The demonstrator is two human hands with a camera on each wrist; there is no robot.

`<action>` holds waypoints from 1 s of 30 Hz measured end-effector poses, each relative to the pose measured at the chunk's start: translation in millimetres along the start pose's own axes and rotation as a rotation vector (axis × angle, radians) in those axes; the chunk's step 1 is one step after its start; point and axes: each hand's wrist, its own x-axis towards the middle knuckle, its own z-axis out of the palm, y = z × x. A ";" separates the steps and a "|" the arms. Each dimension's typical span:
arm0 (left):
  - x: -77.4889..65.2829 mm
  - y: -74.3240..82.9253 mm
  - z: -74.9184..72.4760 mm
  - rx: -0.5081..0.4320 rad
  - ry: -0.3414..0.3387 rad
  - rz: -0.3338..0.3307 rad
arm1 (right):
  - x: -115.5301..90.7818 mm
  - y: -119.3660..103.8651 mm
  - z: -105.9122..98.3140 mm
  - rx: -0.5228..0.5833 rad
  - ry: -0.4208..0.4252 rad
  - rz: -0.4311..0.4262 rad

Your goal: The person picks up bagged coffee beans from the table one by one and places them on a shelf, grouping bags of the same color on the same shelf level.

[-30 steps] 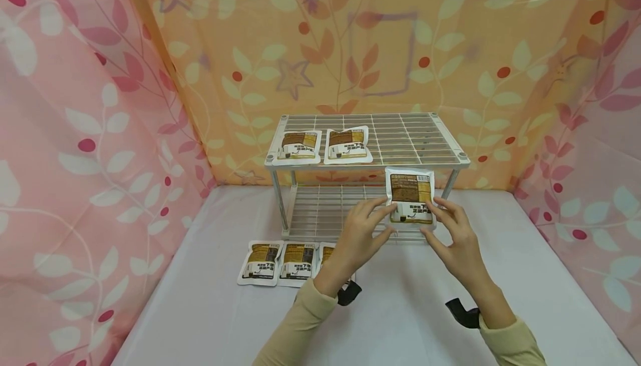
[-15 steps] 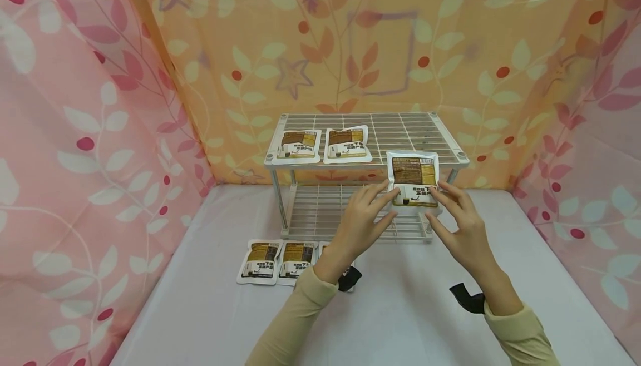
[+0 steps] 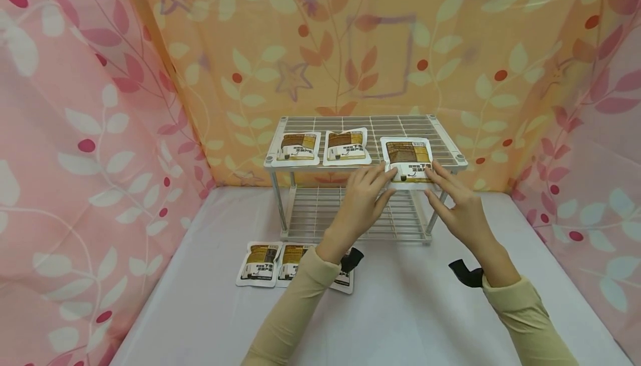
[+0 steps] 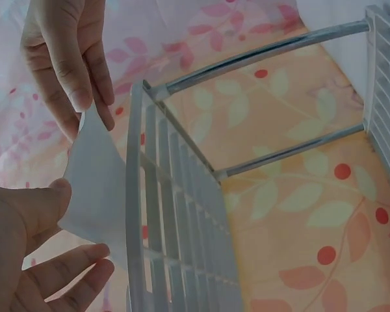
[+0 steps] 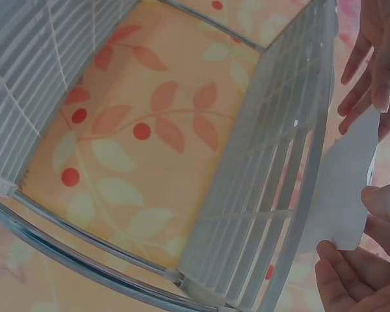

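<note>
A white packet (image 3: 407,154) with a brown and yellow printed label is held level with the upper shelf's front edge, its far part overlapping the wire rack (image 3: 395,127). My left hand (image 3: 358,199) pinches its left lower corner between thumb and fingers. At the opposite lower corner my right hand (image 3: 458,202) grips it in the same way. The packet's plain white back (image 4: 97,182) shows in the left wrist view, tilted against the edge of the rack. Two like packets, one far left (image 3: 299,148) and one beside it (image 3: 345,147), lie on the upper shelf.
A row of packets (image 3: 259,264) lies on the white tabletop (image 3: 200,321) left of the rack, partly hidden by the left forearm. The rack's lower shelf (image 3: 320,216) sits below. Patterned curtains (image 3: 240,32) enclose the back and sides.
Both hands have raised the packet from in front of the rack up to the upper shelf, its top now over the shelf's front edge. It now tilts back flatter.
</note>
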 end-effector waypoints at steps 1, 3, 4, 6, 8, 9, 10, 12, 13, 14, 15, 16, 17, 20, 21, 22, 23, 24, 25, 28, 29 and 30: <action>2.7 -1.1 0.2 0.011 0.003 0.002 | 2.1 0.9 0.2 -0.003 -0.005 0.006; 7.9 -3.8 0.4 0.049 0.003 0.006 | 6.8 2.9 1.2 -0.006 -0.012 0.017; 10.4 -5.1 0.5 0.068 0.002 0.007 | 9.2 4.1 2.0 -0.002 -0.014 0.020; 14.8 -7.2 0.3 0.116 -0.011 0.005 | 14.4 6.8 3.6 0.001 -0.020 0.017; 18.2 -9.2 0.2 0.145 -0.028 -0.006 | 20.0 9.2 5.1 -0.004 -0.026 0.006; 19.6 -10.1 0.1 0.154 -0.036 -0.012 | 22.6 10.2 5.8 -0.009 -0.031 0.001; 20.9 -10.9 0.1 0.165 -0.042 -0.021 | 25.2 11.0 6.4 -0.010 -0.036 -0.001; 23.6 -12.6 0.3 0.180 -0.050 -0.036 | 30.1 12.1 7.1 -0.022 -0.049 0.006; 25.1 -13.6 0.5 0.192 -0.053 -0.043 | 32.3 12.5 7.2 -0.025 -0.058 0.013; 26.5 -14.5 0.6 0.205 -0.056 -0.048 | 34.3 12.8 7.4 -0.023 -0.068 0.021; 27.8 -15.2 0.5 0.219 -0.060 -0.052 | 36.3 13.3 7.6 -0.020 -0.079 0.033; 29.1 -15.8 0.5 0.232 -0.065 -0.057 | 38.1 13.9 7.8 -0.016 -0.088 0.042; 30.4 -16.6 0.8 0.241 -0.069 -0.061 | 39.7 14.9 8.0 -0.015 -0.098 0.051; 33.5 -18.6 2.7 0.258 -0.095 -0.077 | 43.4 18.6 8.9 -0.003 -0.124 0.070; 34.4 -19.3 3.8 0.261 -0.107 -0.084 | 44.4 20.0 9.1 -0.002 -0.131 0.075; 35.3 -20.0 5.1 0.262 -0.119 -0.092 | 45.4 21.2 9.3 -0.004 -0.137 0.078; 36.2 -20.6 6.6 0.262 -0.133 -0.100 | 46.2 22.4 9.3 -0.004 -0.144 0.081; 36.8 -21.1 7.7 0.263 -0.145 -0.106 | 46.9 23.2 9.3 -0.003 -0.151 0.085; 37.5 -21.6 8.9 0.266 -0.156 -0.112 | 47.6 24.1 9.2 -0.003 -0.160 0.088; 39.4 -22.2 10.8 0.282 -0.176 -0.120 | 49.2 26.2 9.0 -0.004 -0.185 0.102; 39.9 -22.3 11.2 0.286 -0.179 -0.121 | 49.5 27.1 8.9 -0.004 -0.192 0.110; 40.6 -22.2 11.4 0.289 -0.179 -0.118 | 49.8 27.8 8.6 -0.003 -0.197 0.118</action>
